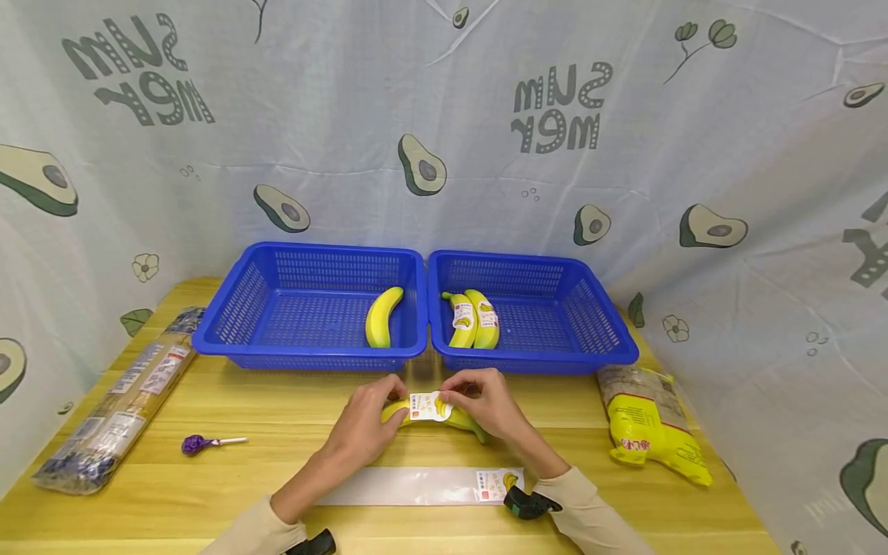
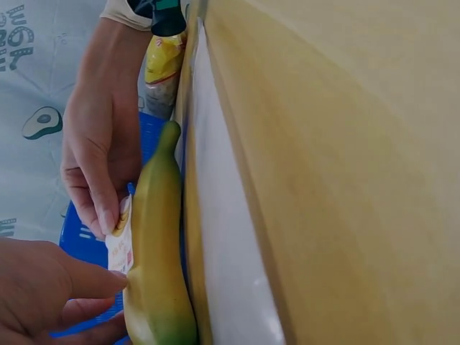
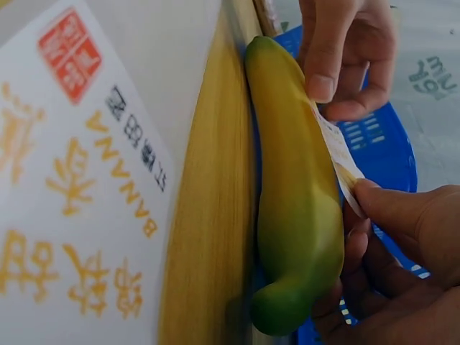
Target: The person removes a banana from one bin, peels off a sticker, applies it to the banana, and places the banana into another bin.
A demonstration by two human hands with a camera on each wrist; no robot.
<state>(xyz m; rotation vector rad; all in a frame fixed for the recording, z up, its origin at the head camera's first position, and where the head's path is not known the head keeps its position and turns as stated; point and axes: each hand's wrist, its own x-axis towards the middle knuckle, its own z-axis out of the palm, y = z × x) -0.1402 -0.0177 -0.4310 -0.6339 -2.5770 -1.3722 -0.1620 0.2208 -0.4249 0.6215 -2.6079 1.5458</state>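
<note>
A yellow-green banana (image 1: 461, 421) lies crosswise on the table, its stem end to the right. My left hand (image 1: 364, 420) holds its left part, the thumb beside the white label (image 1: 422, 406) in the right wrist view. My right hand (image 1: 489, 402) pinches the label's right end between thumb and fingers. In the right wrist view the label's left end touches the banana (image 3: 295, 165), while its right end stands off the peel. Nearer me lies a pale backing strip (image 1: 409, 486) bearing another banana label (image 1: 494, 486) at its right end.
One unlabelled banana (image 1: 380, 320) lies in the left blue basket (image 1: 312, 361); two labelled bananas (image 1: 463, 322) are in the right blue basket (image 1: 541, 364). A long clear package (image 1: 125, 401) and purple lollipop (image 1: 194, 444) lie left, a yellow bag (image 1: 652, 424) right. A printed curtain (image 1: 347, 116) hangs behind.
</note>
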